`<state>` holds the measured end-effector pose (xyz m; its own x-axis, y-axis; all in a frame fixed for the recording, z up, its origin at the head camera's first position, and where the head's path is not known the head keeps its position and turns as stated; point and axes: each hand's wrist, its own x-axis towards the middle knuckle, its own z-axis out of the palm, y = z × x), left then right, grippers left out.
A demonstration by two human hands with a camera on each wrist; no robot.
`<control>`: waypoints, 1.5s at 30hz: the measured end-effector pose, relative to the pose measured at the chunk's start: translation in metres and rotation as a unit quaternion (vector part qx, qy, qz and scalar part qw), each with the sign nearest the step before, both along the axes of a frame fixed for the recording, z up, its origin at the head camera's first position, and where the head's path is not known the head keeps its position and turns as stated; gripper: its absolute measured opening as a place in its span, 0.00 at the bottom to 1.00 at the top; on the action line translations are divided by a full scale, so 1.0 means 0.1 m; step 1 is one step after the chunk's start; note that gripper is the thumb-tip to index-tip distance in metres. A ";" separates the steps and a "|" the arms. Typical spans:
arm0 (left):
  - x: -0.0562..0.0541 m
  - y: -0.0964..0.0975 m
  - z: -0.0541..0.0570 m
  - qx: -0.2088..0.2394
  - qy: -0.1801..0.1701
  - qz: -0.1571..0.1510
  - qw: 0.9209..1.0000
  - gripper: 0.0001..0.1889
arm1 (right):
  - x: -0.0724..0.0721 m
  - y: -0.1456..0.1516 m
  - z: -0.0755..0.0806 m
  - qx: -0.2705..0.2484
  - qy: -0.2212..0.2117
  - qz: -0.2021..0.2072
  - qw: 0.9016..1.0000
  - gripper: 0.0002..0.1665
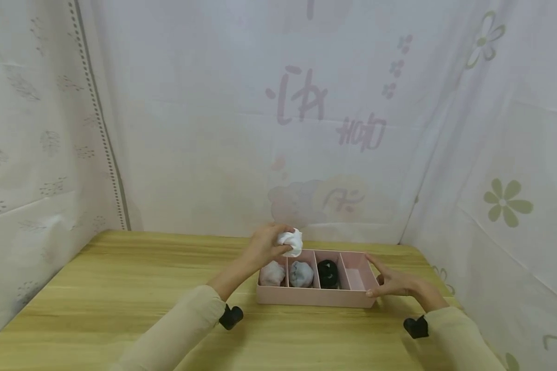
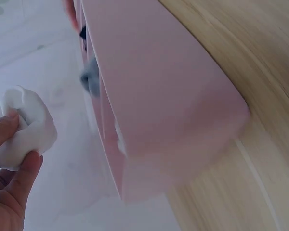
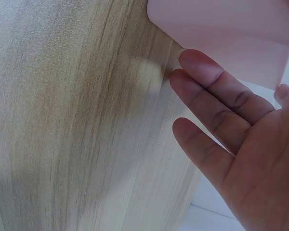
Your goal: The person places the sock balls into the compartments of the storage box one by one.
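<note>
My left hand (image 1: 266,243) pinches a rolled white sock (image 1: 292,243) between thumb and fingers, raised above the left part of a pink divided box (image 1: 315,297). In the left wrist view the same soft white roll (image 2: 31,125) hangs apart from the box wall. Inside the box, from left to right, sit a pale pinkish bundle (image 1: 272,273), a grey-blue bundle (image 1: 301,274) and a black bundle (image 1: 327,273), one per compartment. Bare floor shows in the rightmost compartment (image 1: 359,273). My right hand (image 1: 394,283) touches the box's right end, thumb and index finger spread across its corners, other fingers extended.
The box stands on a wood-grain table (image 1: 144,288) near its back edge. A pale printed curtain (image 1: 204,129) hangs behind and along both sides. Black wrist mounts (image 1: 231,317) sit at the sleeve cuffs.
</note>
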<state>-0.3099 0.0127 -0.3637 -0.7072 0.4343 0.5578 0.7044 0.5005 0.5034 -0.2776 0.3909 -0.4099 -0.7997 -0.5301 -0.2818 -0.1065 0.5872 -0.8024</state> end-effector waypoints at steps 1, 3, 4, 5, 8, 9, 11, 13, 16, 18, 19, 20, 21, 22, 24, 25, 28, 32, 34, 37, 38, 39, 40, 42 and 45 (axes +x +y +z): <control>0.01 0.05 0.00 0.001 -0.005 -0.007 1.000 0.18 | 0.00 0.00 0.00 -0.001 -0.002 0.000 1.000 0.68; 0.02 0.15 0.00 0.001 -0.010 -0.019 1.000 0.18 | 0.00 -0.01 0.00 0.001 -0.003 0.001 1.000 0.68; 0.03 0.20 0.01 -0.001 -0.014 -0.025 1.000 0.18 | 0.01 -0.02 0.01 0.004 -0.003 0.000 1.000 0.68; 0.03 0.25 0.01 -0.005 -0.015 -0.028 0.999 0.18 | 0.01 -0.02 0.01 0.005 -0.001 0.002 1.000 0.67; 0.05 0.39 0.02 -0.010 -0.016 -0.038 0.999 0.19 | 0.01 -0.03 0.03 0.007 0.001 0.004 1.000 0.67; 0.06 0.43 0.02 -0.010 -0.017 -0.042 0.999 0.19 | 0.01 -0.03 0.03 0.005 0.003 0.007 1.000 0.67; 0.06 0.51 0.01 -0.010 -0.018 -0.049 0.999 0.19 | 0.01 -0.03 0.03 -0.004 -0.001 0.009 1.000 0.68; 0.07 0.57 0.00 -0.008 -0.022 -0.055 0.998 0.19 | 0.00 -0.02 0.04 -0.007 0.000 0.009 1.000 0.68; 0.08 0.67 -0.03 -0.011 -0.025 -0.058 0.998 0.19 | 0.00 -0.01 0.03 -0.010 0.005 0.008 1.000 0.68; 0.09 0.72 -0.05 -0.013 -0.028 -0.061 0.998 0.20 | -0.01 -0.01 0.03 -0.005 0.010 0.006 1.000 0.68; 0.10 0.75 -0.06 -0.014 -0.030 -0.064 0.997 0.20 | -0.01 -0.01 0.03 -0.004 0.011 0.005 1.000 0.68; 0.10 0.78 -0.07 -0.015 -0.031 -0.066 0.997 0.20 | -0.01 -0.01 0.03 -0.002 0.013 0.004 1.000 0.67; 0.11 0.81 -0.08 -0.014 -0.030 -0.069 0.997 0.20 | -0.01 -0.01 0.03 -0.002 0.012 0.003 1.000 0.67; 0.12 0.84 -0.08 -0.011 -0.031 -0.073 0.997 0.20 | -0.01 -0.01 0.03 -0.001 0.012 0.002 1.000 0.67; 0.14 0.91 -0.09 -0.009 -0.030 -0.077 0.997 0.20 | 0.00 -0.01 0.03 -0.003 0.008 -0.001 1.000 0.67; 0.14 0.94 -0.08 -0.010 -0.025 -0.075 0.997 0.20 | 0.00 0.00 0.03 -0.003 0.007 -0.001 1.000 0.67; 0.17 1.04 -0.09 -0.017 -0.024 -0.068 0.997 0.19 | 0.00 0.01 0.03 -0.006 0.003 -0.005 1.000 0.66; 0.19 1.15 -0.11 -0.037 -0.027 -0.058 0.997 0.20 | 0.01 0.02 0.03 -0.014 -0.005 -0.003 1.000 0.66; 0.20 1.20 -0.13 -0.050 -0.019 -0.060 0.997 0.20 | 0.01 0.02 0.03 -0.021 -0.011 0.001 1.000 0.65; 0.21 1.25 -0.16 -0.079 0.004 -0.064 0.995 0.20 | 0.01 0.01 0.02 -0.022 -0.019 0.003 1.000 0.65; 0.22 1.26 -0.17 -0.089 0.012 -0.066 0.994 0.20 | 0.01 0.00 0.02 -0.020 -0.018 0.004 1.000 0.65; 0.23 1.27 -0.18 -0.096 0.020 -0.069 0.993 0.20 | 0.01 0.00 0.02 -0.018 -0.019 0.005 1.000 0.65; 0.23 1.28 -0.19 -0.103 0.023 -0.070 0.992 0.20 | 0.01 0.00 0.01 -0.016 -0.017 0.006 1.000 0.65; 0.24 1.30 -0.21 -0.111 0.028 -0.073 0.991 0.21 | 0.01 -0.01 0.01 -0.014 -0.014 0.007 1.000 0.65; 0.24 1.34 -0.24 -0.117 0.033 -0.073 0.990 0.21 | 0.01 -0.02 0.01 -0.012 -0.009 0.006 1.000 0.64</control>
<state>-0.2855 0.1463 -0.3876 -0.5926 0.6519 0.4732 0.8054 0.4887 0.3354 -0.2769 0.3890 -0.4086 -0.7884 -0.5457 -0.2840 -0.0976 0.5668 -0.8181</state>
